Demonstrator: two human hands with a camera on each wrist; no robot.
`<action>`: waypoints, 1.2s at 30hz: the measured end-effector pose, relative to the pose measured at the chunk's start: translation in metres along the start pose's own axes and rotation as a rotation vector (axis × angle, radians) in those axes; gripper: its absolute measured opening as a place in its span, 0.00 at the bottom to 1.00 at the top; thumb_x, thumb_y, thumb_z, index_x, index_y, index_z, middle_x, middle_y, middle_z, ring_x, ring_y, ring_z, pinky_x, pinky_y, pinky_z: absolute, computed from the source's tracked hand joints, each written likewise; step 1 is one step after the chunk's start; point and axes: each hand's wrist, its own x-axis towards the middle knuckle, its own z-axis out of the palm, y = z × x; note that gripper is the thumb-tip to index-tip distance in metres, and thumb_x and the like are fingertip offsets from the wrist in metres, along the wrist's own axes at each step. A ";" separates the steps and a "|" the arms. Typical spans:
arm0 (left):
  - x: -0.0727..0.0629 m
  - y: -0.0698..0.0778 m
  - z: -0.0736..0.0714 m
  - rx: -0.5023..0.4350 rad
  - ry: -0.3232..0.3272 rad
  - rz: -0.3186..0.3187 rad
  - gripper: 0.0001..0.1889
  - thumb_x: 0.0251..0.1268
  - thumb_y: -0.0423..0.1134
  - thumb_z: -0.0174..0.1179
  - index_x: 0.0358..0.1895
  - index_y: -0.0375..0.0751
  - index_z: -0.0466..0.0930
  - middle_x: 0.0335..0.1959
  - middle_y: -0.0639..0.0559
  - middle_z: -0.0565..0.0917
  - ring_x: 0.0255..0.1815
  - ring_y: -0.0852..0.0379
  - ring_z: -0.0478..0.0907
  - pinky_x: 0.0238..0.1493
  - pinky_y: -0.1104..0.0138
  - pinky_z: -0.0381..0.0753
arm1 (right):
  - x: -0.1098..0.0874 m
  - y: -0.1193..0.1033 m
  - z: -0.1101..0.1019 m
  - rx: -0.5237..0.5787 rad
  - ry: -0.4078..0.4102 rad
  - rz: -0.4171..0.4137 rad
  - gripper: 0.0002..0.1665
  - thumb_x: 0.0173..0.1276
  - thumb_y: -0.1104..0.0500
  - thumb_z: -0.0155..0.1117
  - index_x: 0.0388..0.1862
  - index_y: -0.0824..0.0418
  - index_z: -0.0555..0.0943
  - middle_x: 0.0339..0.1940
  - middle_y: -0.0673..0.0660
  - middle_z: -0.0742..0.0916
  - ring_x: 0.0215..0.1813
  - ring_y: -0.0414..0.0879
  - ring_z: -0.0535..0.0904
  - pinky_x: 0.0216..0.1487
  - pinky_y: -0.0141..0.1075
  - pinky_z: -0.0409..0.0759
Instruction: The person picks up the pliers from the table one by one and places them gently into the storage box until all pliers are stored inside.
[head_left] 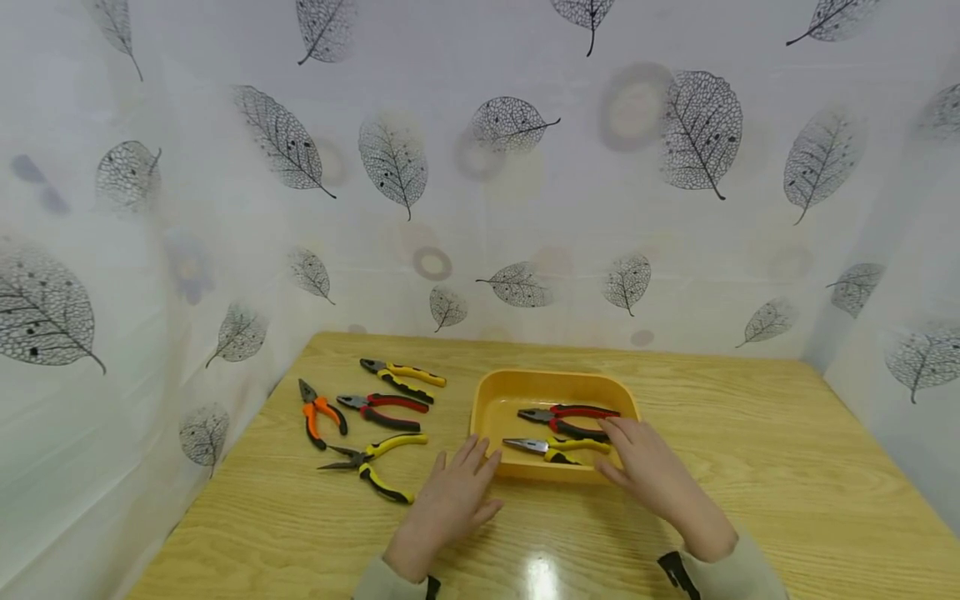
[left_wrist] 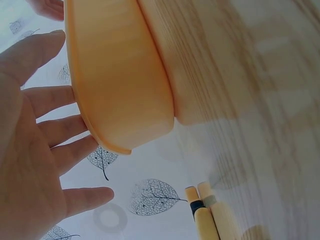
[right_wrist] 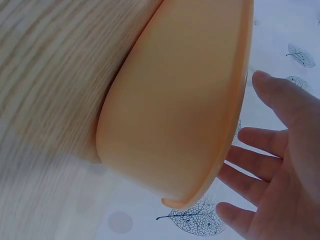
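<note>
A yellow plastic tray (head_left: 558,473) stands on the table with two pliers in it. One is a pair of combination pliers with red-and-black handles (head_left: 588,410); nearer the front lies a pair of long-nose pliers with yellow-and-black handles (head_left: 527,446). My left hand (head_left: 448,504) is at the tray's front left corner, its spread fingertips right at the rim. At the front right corner is my right hand (head_left: 654,468), fingers loosely extended over the rim close to the handle ends. In the left wrist view, fingertips meet the tray's rim (left_wrist: 80,107); the right wrist view shows relaxed fingers beside it (right_wrist: 230,132).
Left of the tray lie several more pliers: yellow-and-black ones (head_left: 416,373), red-and-black ones (head_left: 397,401), small orange-and-black ones (head_left: 310,411) and spread yellow-and-black long-nose ones (head_left: 369,455). A leaf-patterned white curtain (head_left: 450,225) stands behind the wooden table (head_left: 757,467) and along its sides.
</note>
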 end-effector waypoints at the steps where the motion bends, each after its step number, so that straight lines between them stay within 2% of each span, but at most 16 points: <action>1: 0.000 0.000 0.000 -0.001 0.000 0.000 0.32 0.60 0.56 0.50 0.65 0.45 0.60 0.66 0.43 0.58 0.67 0.48 0.50 0.56 0.44 0.58 | -0.001 0.000 0.000 -0.005 0.001 -0.003 0.34 0.54 0.52 0.66 0.53 0.73 0.70 0.49 0.67 0.76 0.51 0.60 0.71 0.54 0.55 0.64; 14: 0.000 0.000 -0.001 -0.009 -0.014 -0.006 0.32 0.60 0.56 0.50 0.65 0.45 0.59 0.66 0.44 0.57 0.67 0.48 0.49 0.56 0.44 0.57 | -0.013 -0.002 -0.001 0.021 -0.062 0.023 0.35 0.54 0.52 0.65 0.55 0.73 0.69 0.53 0.69 0.73 0.55 0.61 0.68 0.56 0.56 0.60; 25: 0.000 0.000 -0.001 -0.004 -0.005 0.002 0.32 0.60 0.56 0.50 0.65 0.44 0.60 0.66 0.43 0.58 0.66 0.48 0.50 0.56 0.44 0.58 | -0.021 0.000 0.002 0.025 -0.062 0.031 0.36 0.54 0.51 0.66 0.55 0.73 0.69 0.54 0.69 0.73 0.55 0.61 0.68 0.56 0.53 0.63; 36: 0.001 0.001 -0.001 -0.006 -0.011 -0.004 0.32 0.60 0.56 0.50 0.65 0.44 0.60 0.66 0.43 0.57 0.67 0.48 0.50 0.57 0.44 0.57 | -0.025 0.000 0.007 0.025 -0.076 -0.015 0.34 0.55 0.51 0.65 0.54 0.73 0.70 0.55 0.70 0.72 0.56 0.62 0.67 0.56 0.54 0.62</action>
